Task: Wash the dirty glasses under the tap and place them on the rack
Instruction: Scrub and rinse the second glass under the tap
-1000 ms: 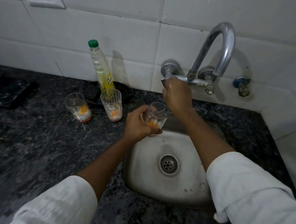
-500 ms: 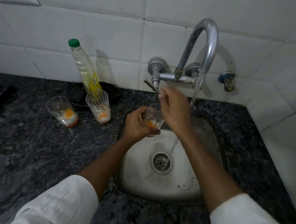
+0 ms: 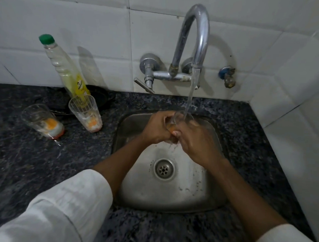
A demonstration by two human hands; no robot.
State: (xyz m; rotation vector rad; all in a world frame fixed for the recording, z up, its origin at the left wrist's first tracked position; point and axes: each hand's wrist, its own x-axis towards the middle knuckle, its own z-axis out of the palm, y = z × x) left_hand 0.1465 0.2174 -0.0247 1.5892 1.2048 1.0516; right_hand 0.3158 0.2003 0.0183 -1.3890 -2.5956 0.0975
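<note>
Water runs from the curved chrome tap (image 3: pixel 197 37) into a clear glass (image 3: pixel 175 122) with orange residue, held over the steel sink (image 3: pixel 198 185). My left hand (image 3: pixel 155 129) grips the glass from the left and my right hand (image 3: pixel 194 138) wraps it from the right, so most of the glass is hidden. Two more dirty glasses stand on the dark counter to the left: one (image 3: pixel 85 114) beside the sink, another (image 3: pixel 43 121) farther left, both with orange and white dregs. No rack is in view.
A green-capped bottle of yellow liquid (image 3: pixel 66 70) stands against the white tiled wall behind the glasses, with a dark dish (image 3: pixel 101 99) at its foot. The tap lever (image 3: pixel 143 86) sticks out at the left. A small blue valve (image 3: pixel 227 77) sits right of the tap.
My right hand left the tap lever and came down onto the glass. Water started running. My left hand carried the glass to the right, under the stream.
</note>
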